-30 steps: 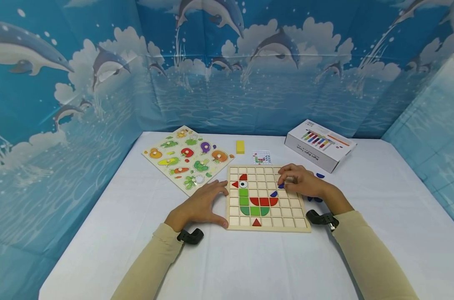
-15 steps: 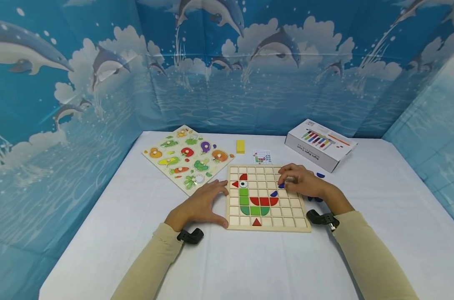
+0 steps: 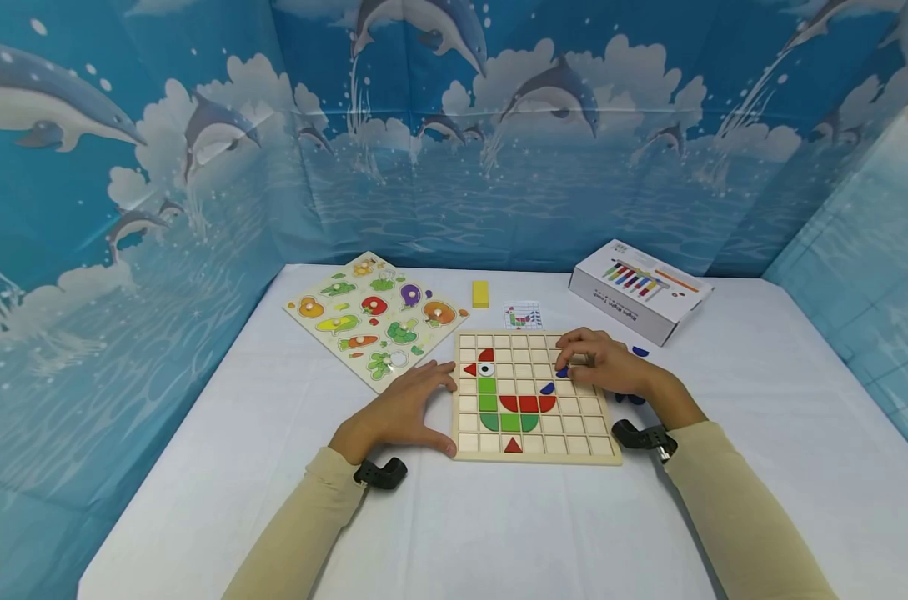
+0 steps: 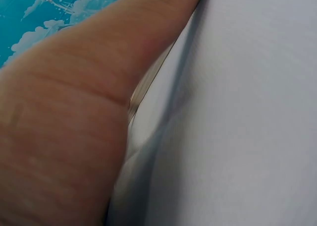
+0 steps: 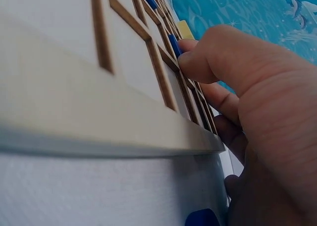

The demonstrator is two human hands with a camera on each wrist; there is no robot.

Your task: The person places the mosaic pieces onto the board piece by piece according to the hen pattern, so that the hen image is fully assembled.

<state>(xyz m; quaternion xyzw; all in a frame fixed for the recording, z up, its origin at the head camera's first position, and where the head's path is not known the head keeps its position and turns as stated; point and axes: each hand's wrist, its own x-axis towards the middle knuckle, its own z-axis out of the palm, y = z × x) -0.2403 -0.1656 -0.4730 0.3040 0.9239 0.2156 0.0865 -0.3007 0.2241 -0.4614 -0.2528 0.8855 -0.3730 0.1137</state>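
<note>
My right hand point(image 3: 604, 364) pinches a small blue semicircular piece point(image 3: 563, 372) between thumb and fingers, over a cell in the upper right of a wooden grid board point(image 3: 574, 458). The right wrist view also shows this blue piece point(image 5: 175, 45) at the fingertips. Down and left of it lies another blue piece point(image 3: 547, 388). Red pieces point(image 3: 529, 403), green pieces point(image 3: 510, 422) and a white eye tile point(image 3: 486, 369) form a bird-like figure, with a red triangle point(image 3: 513, 446) below. My left hand point(image 3: 403, 410) rests with spread fingers and thumb at the board's left edge.
Loose blue pieces point(image 3: 639, 351) lie right of the board, some partly hidden by the right wrist. Behind the board are a small pattern card point(image 3: 524, 314), a yellow block point(image 3: 480, 293) and a white box point(image 3: 634, 292). A vegetable puzzle board point(image 3: 371, 321) lies back left.
</note>
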